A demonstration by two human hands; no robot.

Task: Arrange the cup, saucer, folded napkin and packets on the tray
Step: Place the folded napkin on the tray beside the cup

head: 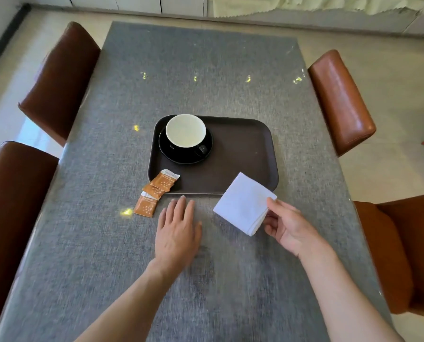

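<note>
A dark brown tray (245,149) lies in the middle of the grey table. On its left part a black cup (185,131) with a pale inside stands on a black saucer (181,157). Three orange packets (154,191) overlap in a row across the tray's near-left corner; the farthest lies on the tray, the nearest on the table. My right hand (286,224) holds a folded white napkin (243,202) by its right edge, raised over the tray's near-right corner. My left hand (177,233) rests flat on the table, fingers apart, just short of the tray's near edge.
The grey table (206,70) stretches far ahead. Four brown leather chairs flank it: two on the left (58,77) (11,193), two on the right (341,99) (403,250). A pale curtain (317,4) hangs at the far wall.
</note>
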